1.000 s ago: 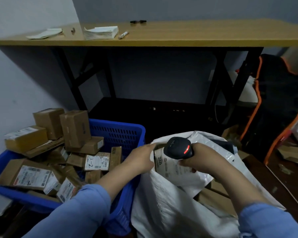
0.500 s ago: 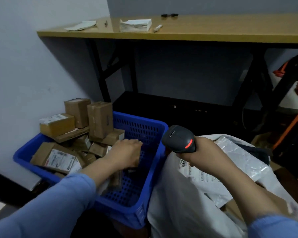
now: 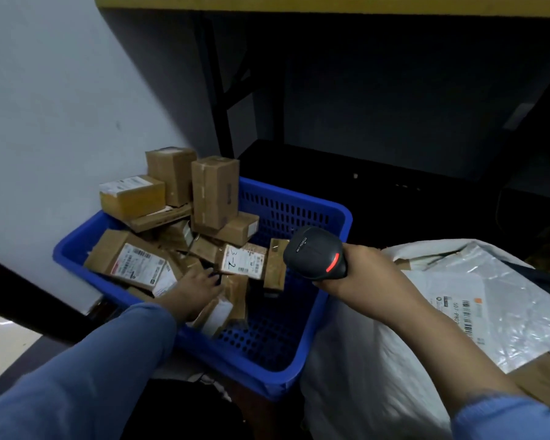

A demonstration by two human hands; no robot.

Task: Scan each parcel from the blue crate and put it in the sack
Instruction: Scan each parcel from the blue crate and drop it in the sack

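Note:
The blue crate (image 3: 299, 195) stands on the floor at centre left, piled with several brown cardboard parcels (image 3: 215, 192); one flat parcel bears a label marked "3-2" (image 3: 242, 261). My left hand (image 3: 193, 292) reaches down into the crate, its fingers touching the parcels near the middle; nothing is lifted. My right hand (image 3: 364, 276) grips a black handheld scanner (image 3: 313, 254) with a lit red strip, held over the crate's right side. The white sack (image 3: 362, 360) stands open to the right, with a grey plastic mailer (image 3: 489, 300) lying in its mouth.
A wooden table edge (image 3: 299, 4) runs along the top, with black legs (image 3: 216, 90) behind the crate. The pale wall (image 3: 61, 106) is close on the left. A dark bar (image 3: 29, 296) crosses the lower left. Brown cardboard (image 3: 546, 373) shows in the sack.
My left hand has left the sack, crossed into the crate and sunk down among the parcels. The mailer now lies in the sack. My right hand with the scanner shifted over the crate.

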